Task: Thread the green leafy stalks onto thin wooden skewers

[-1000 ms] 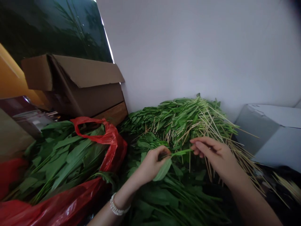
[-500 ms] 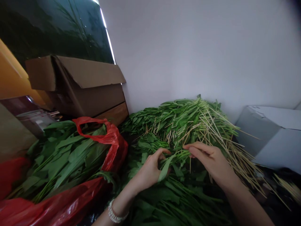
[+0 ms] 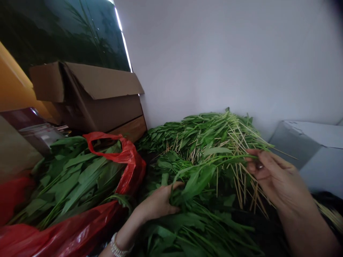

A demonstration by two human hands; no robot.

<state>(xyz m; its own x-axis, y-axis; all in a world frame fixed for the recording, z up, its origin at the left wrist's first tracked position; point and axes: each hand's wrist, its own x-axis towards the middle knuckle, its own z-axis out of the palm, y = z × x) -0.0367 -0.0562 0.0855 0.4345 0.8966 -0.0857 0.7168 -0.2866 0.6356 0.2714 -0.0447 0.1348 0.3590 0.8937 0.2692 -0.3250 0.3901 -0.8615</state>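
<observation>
My right hand (image 3: 270, 175) pinches the stem end of some long-leaved leafy greens (image 3: 199, 182) between thumb and fingers. The stems stretch leftward from it, with the leaves toward my left hand (image 3: 160, 201). That hand curls around the leaf end, its fingertips partly hidden among the leaves; a beaded bracelet (image 3: 119, 246) circles the wrist. Below lie more loose greens (image 3: 193, 228) with their stems pointing right. Behind the hands rises a heap of bunched greens (image 3: 211, 125), from which many thin pale sticks (image 3: 246, 142) jut out to the right.
On the left, a red plastic bag (image 3: 131, 164) lies open around large leafy greens (image 3: 77, 175). Behind it stands an open cardboard box (image 3: 107, 107). A white box (image 3: 302, 146) sits at the right against the pale wall (image 3: 214, 53).
My right hand has moved right, drawing the stem ends with it so the greens are stretched out. My left hand has shifted slightly left and down, around the leaves.
</observation>
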